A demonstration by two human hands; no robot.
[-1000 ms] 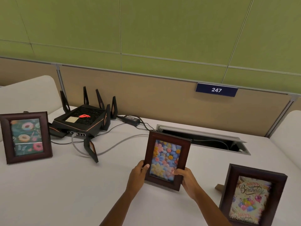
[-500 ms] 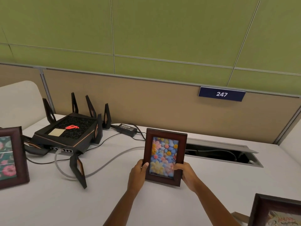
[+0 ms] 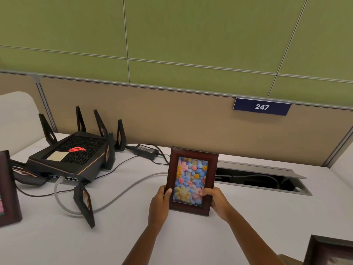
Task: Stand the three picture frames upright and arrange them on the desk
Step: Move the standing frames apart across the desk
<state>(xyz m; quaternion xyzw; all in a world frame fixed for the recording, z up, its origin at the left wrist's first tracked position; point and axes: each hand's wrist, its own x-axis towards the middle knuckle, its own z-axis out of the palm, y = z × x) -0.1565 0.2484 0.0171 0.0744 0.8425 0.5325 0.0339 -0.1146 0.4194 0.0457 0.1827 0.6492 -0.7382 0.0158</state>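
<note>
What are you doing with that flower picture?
A person is holding the flower picture frame upright on the white desk, left hand and right hand gripping its lower sides. It stands beside a black router. Two more frames peek in at the left edge and bottom right corner.

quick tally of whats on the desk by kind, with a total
picture frames: 3 (middle, left edge, bottom right corner)
router: 1
power adapter: 1
total: 5
</note>
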